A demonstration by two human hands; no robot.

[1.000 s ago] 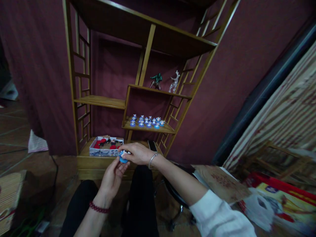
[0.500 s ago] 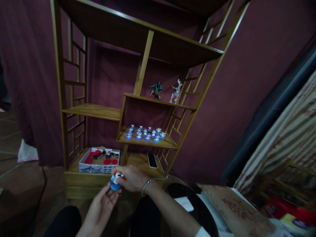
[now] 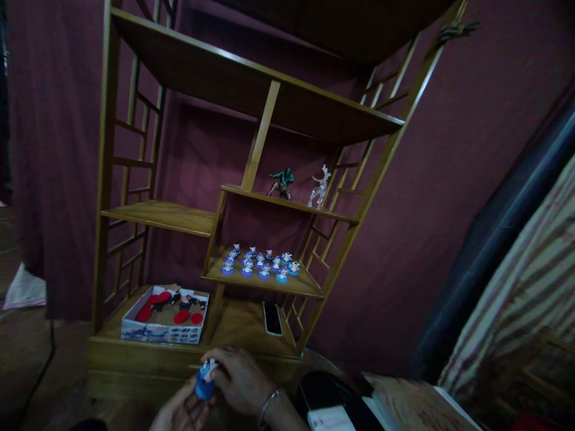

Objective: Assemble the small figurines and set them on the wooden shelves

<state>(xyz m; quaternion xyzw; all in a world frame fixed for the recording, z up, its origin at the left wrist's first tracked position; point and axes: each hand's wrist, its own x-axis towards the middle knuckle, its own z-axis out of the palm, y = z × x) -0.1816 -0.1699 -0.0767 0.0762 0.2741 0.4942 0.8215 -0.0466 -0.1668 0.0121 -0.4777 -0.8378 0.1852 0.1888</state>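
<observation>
A small figurine (image 3: 205, 383) with a white upper part and a round blue base is between my two hands, low in the view. My right hand (image 3: 242, 378), with a bracelet at the wrist, pinches its upper part from the right. From below, my left hand (image 3: 183, 410) has its fingers at the blue base; part of them is dark and hard to see. Several similar small figurines (image 3: 247, 268) on purple and blue bases stand in rows on the low shelf (image 3: 287, 286) beyond my hands.
An open box (image 3: 162, 333) with red discs and dark figures sits on the bottom ledge at left. A phone (image 3: 272, 318) lies at right. A green figure (image 3: 282, 183) and a clear deer figure (image 3: 318, 188) stand above. A white object (image 3: 331, 419) lies at lower right.
The view has tilted up, so the shelf and my hands appear lower. Both hands stay on the figurine, which is tilted slightly more.
</observation>
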